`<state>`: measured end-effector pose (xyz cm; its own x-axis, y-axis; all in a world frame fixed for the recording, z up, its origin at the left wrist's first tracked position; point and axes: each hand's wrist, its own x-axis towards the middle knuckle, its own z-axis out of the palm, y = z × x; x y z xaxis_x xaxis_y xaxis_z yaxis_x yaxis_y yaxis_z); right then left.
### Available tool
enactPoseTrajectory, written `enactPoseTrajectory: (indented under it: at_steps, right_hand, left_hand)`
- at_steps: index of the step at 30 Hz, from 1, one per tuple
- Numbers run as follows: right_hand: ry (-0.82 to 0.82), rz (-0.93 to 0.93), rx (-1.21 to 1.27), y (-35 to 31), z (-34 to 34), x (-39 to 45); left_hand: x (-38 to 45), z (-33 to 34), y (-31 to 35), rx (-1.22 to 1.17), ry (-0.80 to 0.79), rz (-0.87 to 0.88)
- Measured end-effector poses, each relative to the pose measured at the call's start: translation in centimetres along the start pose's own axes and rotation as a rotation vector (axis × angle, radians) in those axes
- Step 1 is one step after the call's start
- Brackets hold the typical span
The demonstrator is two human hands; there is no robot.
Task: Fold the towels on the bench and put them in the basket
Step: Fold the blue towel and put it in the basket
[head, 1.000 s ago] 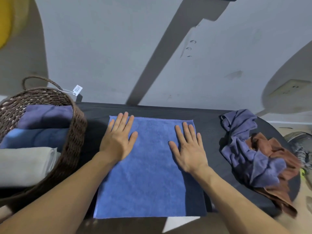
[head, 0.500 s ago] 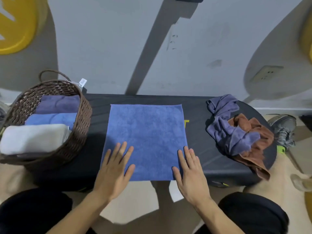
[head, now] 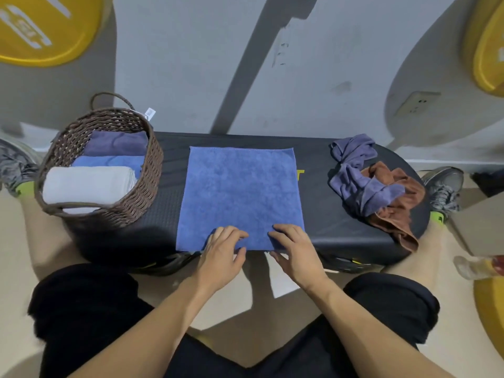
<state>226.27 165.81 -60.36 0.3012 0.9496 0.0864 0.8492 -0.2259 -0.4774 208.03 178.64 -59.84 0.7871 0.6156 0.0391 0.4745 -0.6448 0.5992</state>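
Gripping the near hem of the blue towel (head: 240, 197), the left hand (head: 222, 253) and the right hand (head: 296, 251) sit side by side at the bench's front edge, fingers curled over the cloth and thumbs apparently tucked beneath it; the pinch itself is partly hidden by the knuckles. The towel lies spread flat and nearly square at the middle of the black bench (head: 321, 186), extending straight away from both hands toward the wall, so the free far hem is the edge opposite the grasp and neither hand is clearly nearer to it. The coming fold, judged from this layout, would carry the near hem up and away to meet the far one. To the left, the wicker basket (head: 152, 170) stands on the bench just beside the towel and already holds folded towels; to the right, well apart, a crumpled pile of towels (head: 376, 186) waits unfolded. Compared with half a second earlier, when both palms lay flat with straight fingers on the towel's near portion, the fingers have now curled onto the hem and the hands have drawn closer together.
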Motion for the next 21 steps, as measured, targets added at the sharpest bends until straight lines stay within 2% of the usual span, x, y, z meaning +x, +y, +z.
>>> enactPoseTrajectory:
  at_steps: [7, 10, 14, 18, 21]
  right_hand:
    - [0.04, 0.021, 0.022, 0.5, -0.4, 0.8]
    - [-0.033, 0.119, 0.135, 0.2, -1.3, 1.9]
    - [-0.114, 0.292, 0.206, -0.1, -2.5, 3.7]
    - [-0.116, 0.367, 0.282, 0.5, -3.3, 4.4]
    - [-0.107, 0.364, 0.318, 0.4, -3.3, 4.8]
  left_hand:
    - [0.8, 0.6, 0.5, 0.214, -0.141, -0.023]
    - [1.5, 0.6, 0.6, 0.254, -0.073, -0.048]
    - [2.3, -0.6, -0.3, 0.138, 0.016, -0.092]
    - [0.5, -4.0, -4.4, -0.004, 0.185, -0.194]
    - [-0.3, -5.9, -6.3, -0.006, 0.167, -0.234]
